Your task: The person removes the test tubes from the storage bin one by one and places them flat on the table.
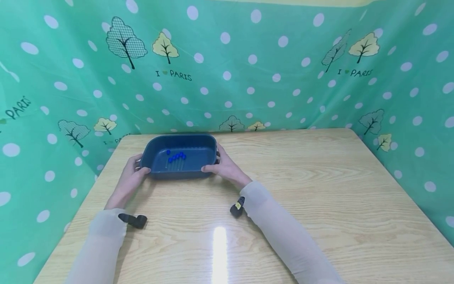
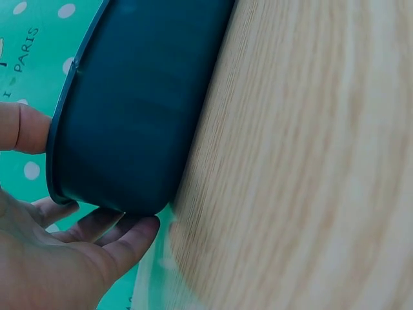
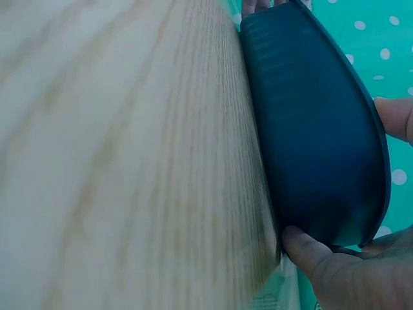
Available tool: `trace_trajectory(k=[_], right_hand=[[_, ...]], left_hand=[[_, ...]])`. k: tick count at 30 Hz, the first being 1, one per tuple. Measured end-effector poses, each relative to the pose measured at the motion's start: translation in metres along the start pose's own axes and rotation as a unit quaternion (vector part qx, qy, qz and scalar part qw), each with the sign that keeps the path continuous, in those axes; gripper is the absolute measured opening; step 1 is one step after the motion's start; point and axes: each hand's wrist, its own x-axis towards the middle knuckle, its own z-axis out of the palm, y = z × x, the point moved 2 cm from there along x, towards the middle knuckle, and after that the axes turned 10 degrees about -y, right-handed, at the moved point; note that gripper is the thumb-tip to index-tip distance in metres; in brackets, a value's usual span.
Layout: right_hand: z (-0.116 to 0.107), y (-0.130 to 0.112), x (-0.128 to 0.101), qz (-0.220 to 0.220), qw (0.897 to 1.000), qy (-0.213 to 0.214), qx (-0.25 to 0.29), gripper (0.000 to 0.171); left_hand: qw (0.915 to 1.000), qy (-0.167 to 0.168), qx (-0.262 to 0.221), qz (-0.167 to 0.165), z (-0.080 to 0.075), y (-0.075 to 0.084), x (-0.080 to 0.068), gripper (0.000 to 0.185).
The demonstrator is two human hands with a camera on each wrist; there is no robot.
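Observation:
A dark blue rectangular basin (image 1: 180,175) with rounded corners sits at the back left of the wooden table. Inside lie several small bright blue pieces (image 1: 177,156), most in a short slanting row and one apart; they are too small to name. My left hand (image 1: 129,178) holds the basin's left end, thumb on the rim and fingers curled round the outer wall (image 2: 135,116). At the opposite end my right hand (image 1: 228,167) grips likewise, its thumb over the rim and a finger low by the base of the wall (image 3: 316,129).
The pale wooden table (image 1: 301,177) extends to the right and toward me. Behind it and at both sides hangs a green dotted curtain (image 1: 248,71), close to the basin's far side. A dark wrist camera (image 1: 136,221) is strapped at the left sleeve, another (image 1: 237,208) at the right.

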Motion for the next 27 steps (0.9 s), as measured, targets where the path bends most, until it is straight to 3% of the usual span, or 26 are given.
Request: trace_trajectory(k=[20, 27], right_hand=[[0.0018, -0.0038, -0.0034, -0.021, 1.0, 0.001, -0.01, 0.108], [-0.0017, -0.0077, -0.0046, -0.014, 1.0, -0.021, -0.004, 0.106]], left_hand=[[0.9999, -0.004, -0.01, -0.001, 0.0017, 0.0, -0.0018, 0.068], [1.0, -0.004, -0.007, -0.002, 0.0032, 0.0014, -0.0017, 0.069]])
